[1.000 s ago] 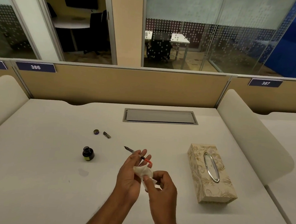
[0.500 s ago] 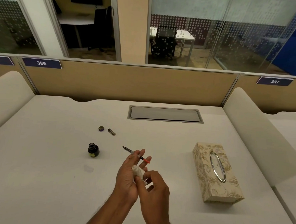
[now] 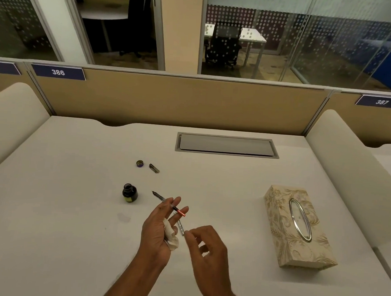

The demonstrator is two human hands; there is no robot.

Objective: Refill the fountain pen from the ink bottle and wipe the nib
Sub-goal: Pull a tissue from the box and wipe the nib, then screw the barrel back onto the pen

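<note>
My left hand (image 3: 158, 228) holds the fountain pen (image 3: 167, 203) across its fingertips. The nib points up and left, toward the bottle, and the red-tipped end points right. A crumpled white tissue (image 3: 171, 238) is tucked in the same palm. My right hand (image 3: 205, 247) is just to the right, with thumb and forefinger pinched on the near end of a slim silvery pen barrel (image 3: 180, 227). The open ink bottle (image 3: 130, 193) stands on the desk to the left of the nib. Its cap (image 3: 139, 163) and a small dark pen piece (image 3: 154, 168) lie farther back.
A patterned tissue box (image 3: 299, 225) lies to the right. A grey cable hatch (image 3: 226, 145) is set into the desk at the back. There is a faint smudge (image 3: 124, 217) on the desk in front of the bottle. Padded dividers flank the white desk.
My right hand has let go of the tissue and moved right, away from my left hand. The tissue stays in the left palm. The silvery barrel now shows between the hands.
</note>
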